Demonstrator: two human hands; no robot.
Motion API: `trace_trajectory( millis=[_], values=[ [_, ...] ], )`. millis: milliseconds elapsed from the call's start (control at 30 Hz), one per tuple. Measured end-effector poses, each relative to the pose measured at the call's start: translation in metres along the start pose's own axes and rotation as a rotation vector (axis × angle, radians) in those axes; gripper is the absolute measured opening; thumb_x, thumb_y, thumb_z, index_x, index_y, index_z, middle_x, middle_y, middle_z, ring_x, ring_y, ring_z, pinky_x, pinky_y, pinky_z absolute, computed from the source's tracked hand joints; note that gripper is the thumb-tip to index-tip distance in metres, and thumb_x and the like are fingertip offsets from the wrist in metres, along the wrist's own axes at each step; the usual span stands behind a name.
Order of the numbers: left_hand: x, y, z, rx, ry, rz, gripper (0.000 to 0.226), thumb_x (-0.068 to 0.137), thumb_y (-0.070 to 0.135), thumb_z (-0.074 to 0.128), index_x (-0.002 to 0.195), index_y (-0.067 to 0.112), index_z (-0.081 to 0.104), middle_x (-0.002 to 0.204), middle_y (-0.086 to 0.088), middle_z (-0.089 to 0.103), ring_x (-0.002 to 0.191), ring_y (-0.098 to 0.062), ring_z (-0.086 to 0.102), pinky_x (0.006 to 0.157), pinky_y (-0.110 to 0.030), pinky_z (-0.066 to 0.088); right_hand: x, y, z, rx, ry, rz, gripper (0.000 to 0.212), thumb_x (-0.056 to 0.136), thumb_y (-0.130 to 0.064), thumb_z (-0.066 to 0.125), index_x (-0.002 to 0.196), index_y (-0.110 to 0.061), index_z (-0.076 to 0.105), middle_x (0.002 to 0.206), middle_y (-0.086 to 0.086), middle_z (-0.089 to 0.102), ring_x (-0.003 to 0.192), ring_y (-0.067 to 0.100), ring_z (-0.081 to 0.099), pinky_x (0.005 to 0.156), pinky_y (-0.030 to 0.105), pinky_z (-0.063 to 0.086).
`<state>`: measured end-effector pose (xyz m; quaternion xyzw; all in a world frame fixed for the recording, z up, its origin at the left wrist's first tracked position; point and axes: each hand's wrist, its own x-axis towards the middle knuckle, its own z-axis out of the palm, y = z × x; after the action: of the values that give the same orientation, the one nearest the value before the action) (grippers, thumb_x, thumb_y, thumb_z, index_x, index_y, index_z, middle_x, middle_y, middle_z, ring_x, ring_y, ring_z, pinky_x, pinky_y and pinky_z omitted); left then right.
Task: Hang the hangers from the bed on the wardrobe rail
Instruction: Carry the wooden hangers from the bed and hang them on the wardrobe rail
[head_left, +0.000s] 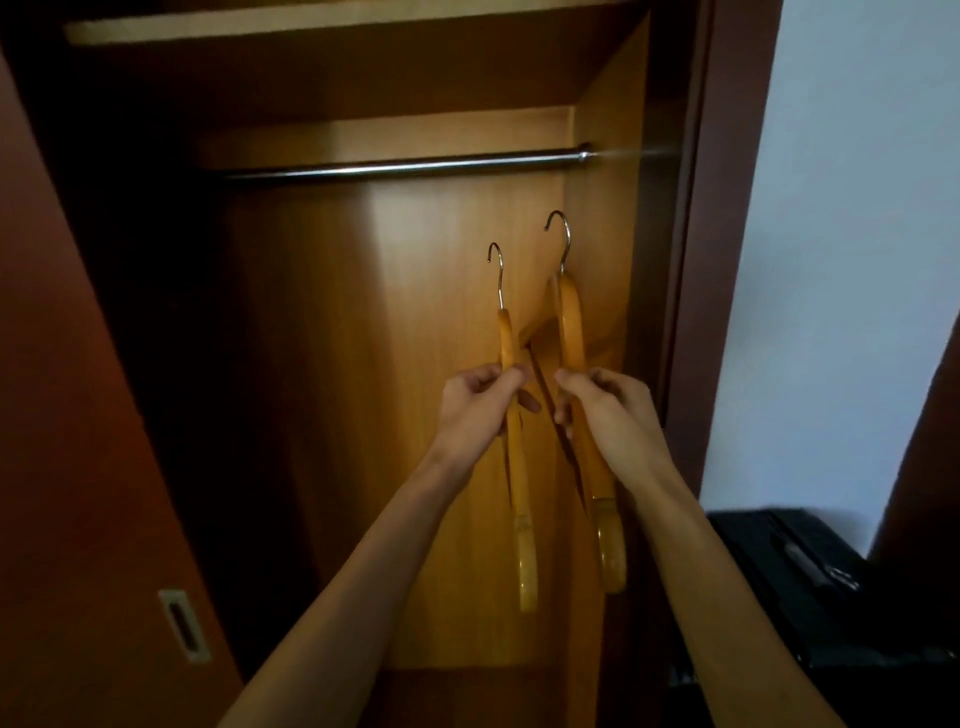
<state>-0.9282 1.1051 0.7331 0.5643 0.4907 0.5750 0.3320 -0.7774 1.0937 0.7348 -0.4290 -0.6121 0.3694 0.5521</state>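
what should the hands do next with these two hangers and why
Probably raise the right hand so its hanger hooks over the rail: that hook is nearer the bare rail, and the left hand holds its hanger lower.

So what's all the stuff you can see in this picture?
wooden hangers: two, honey-yellow with metal hooks, held upright below the rail, left hanger, right hanger
wardrobe rail: one, silver metal, across the top of the open wardrobe, nothing on it
shelf: one, light wood, above the rail
sliding door: one, reddish-brown, at left, with a metal recessed handle
black case: one, lower right, beside the wardrobe
wall: white, at right
left hand: grips the left hanger
right hand: grips the right hanger
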Motion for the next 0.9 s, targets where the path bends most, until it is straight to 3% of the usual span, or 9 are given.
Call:
trace_trajectory(
  millis=[100,200,400,500,600,700,767,900],
  values=[
    [0.052,0.015,-0.003,-0.03,0.007,0.021,0.023,0.095,0.038,0.065,0.09,0.019,0.078,0.081,-0.002,0.079,0.074,-0.007,0.066,0.074,-0.032,0.054,0.046,-0.012,0.009,0.002,0.081,-0.005,0.037,0.093,-0.041,0.061,0.076,-0.009,0.068,0.064,-0.003,0.065,0.068,0.018,0.064,0.085,0.047,0.052],
    [0.101,0.029,-0.008,-0.081,-0.01,0.039,0.026,0.094,0.037,0.065,0.093,0.015,0.078,0.081,-0.004,0.079,0.063,-0.001,0.065,0.073,-0.03,0.052,0.085,-0.025,0.018,-0.022,0.136,-0.026,0.037,0.091,-0.044,0.06,0.076,-0.011,0.069,0.066,-0.001,0.065,0.074,0.024,0.066,0.091,0.052,0.053],
    [0.18,0.05,-0.008,-0.1,-0.102,0.133,0.027,0.096,0.036,0.063,0.099,0.013,0.077,0.078,-0.004,0.078,0.062,0.001,0.068,0.07,-0.026,0.048,0.156,-0.051,0.024,-0.039,0.222,-0.035,0.032,0.09,-0.043,0.061,0.071,-0.018,0.068,0.062,-0.003,0.063,0.071,0.021,0.062,0.096,0.053,0.05],
    [0.21,0.06,-0.002,-0.101,-0.134,0.155,0.027,0.095,0.038,0.063,0.096,0.015,0.077,0.078,-0.002,0.078,0.07,-0.002,0.072,0.075,-0.028,0.054,0.181,-0.064,0.026,-0.049,0.247,-0.05,0.031,0.089,-0.043,0.061,0.083,-0.015,0.074,0.071,-0.001,0.071,0.078,0.023,0.068,0.095,0.051,0.052],
    [0.239,0.065,0.008,-0.128,-0.169,0.128,0.036,0.094,0.041,0.063,0.099,0.009,0.078,0.082,-0.003,0.079,0.081,-0.011,0.076,0.074,-0.026,0.056,0.202,-0.072,0.03,-0.052,0.264,-0.038,0.03,0.092,-0.042,0.059,0.097,-0.018,0.076,0.087,0.002,0.077,0.087,0.021,0.073,0.092,0.043,0.056],
    [0.264,0.064,0.017,-0.13,-0.171,0.081,0.038,0.094,0.046,0.063,0.103,0.011,0.076,0.084,0.0,0.079,0.085,-0.015,0.075,0.074,-0.026,0.054,0.22,-0.074,0.03,-0.06,0.255,-0.033,0.028,0.098,-0.038,0.057,0.094,-0.016,0.074,0.085,0.001,0.074,0.077,0.014,0.07,0.069,0.026,0.053],
    [0.277,0.064,0.021,-0.12,-0.181,0.072,0.037,0.094,0.046,0.063,0.101,0.011,0.076,0.084,0.0,0.078,0.086,-0.015,0.073,0.07,-0.025,0.05,0.231,-0.074,0.03,-0.059,0.259,-0.017,0.028,0.098,-0.037,0.056,0.096,-0.014,0.072,0.083,0.001,0.071,0.072,0.012,0.066,0.057,0.021,0.046],
    [0.298,0.064,0.028,-0.107,-0.208,0.059,0.033,0.093,0.046,0.065,0.09,0.015,0.075,0.081,-0.002,0.076,0.087,-0.017,0.072,0.07,-0.027,0.05,0.25,-0.07,0.033,-0.031,0.289,0.052,0.031,0.093,-0.039,0.061,0.106,-0.013,0.072,0.096,0.006,0.074,0.084,0.02,0.069,0.067,0.03,0.053]
  ],
)
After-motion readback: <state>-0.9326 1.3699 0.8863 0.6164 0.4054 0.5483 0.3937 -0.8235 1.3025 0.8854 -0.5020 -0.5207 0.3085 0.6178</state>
